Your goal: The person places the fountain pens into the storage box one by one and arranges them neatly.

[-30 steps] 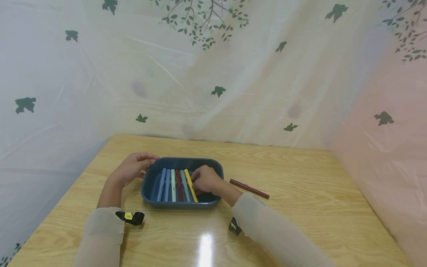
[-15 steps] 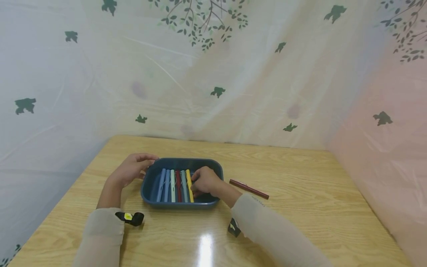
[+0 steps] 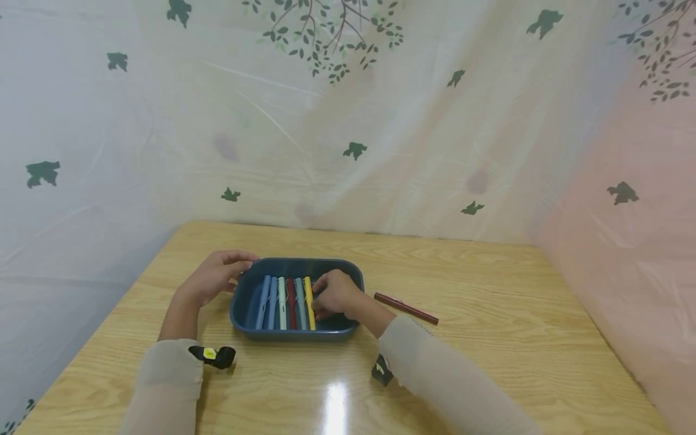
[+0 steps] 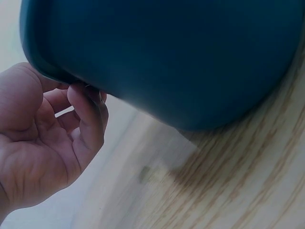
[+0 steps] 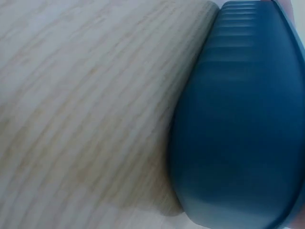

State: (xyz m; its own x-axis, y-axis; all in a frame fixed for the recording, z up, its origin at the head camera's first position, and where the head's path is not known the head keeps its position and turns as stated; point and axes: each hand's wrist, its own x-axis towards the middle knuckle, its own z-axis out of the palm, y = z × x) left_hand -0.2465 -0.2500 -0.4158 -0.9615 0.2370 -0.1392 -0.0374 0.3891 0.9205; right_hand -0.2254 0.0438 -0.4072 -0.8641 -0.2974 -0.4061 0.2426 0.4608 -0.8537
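Observation:
A dark blue plastic tray [image 3: 296, 336] stands on the wooden table. In it several pens lie side by side: two blue, then a pale green pen [image 3: 282, 302], a dark red pen [image 3: 292, 305], a grey-green pen [image 3: 301, 305] and a yellow pen [image 3: 310, 304] rightmost. My left hand [image 3: 214, 277] grips the tray's left end; the left wrist view has thumb and bent fingers at the rim. Inside the right end, my right hand [image 3: 339, 296] touches the yellow pen's right side with its fingertips. The right wrist view mostly has the tray's outer wall [image 5: 238, 124].
A second dark red pen [image 3: 406, 308] lies slanted on the table [image 3: 489, 338], just right of the tray and behind the right forearm. Patterned cloth [image 3: 304, 133] hangs along the table's back and sides. Each wrist carries a small black camera.
The yellow pen has turned from a slant to stand nearly parallel with the others, its near end shifting left. My left hand keeps its place on the tray.

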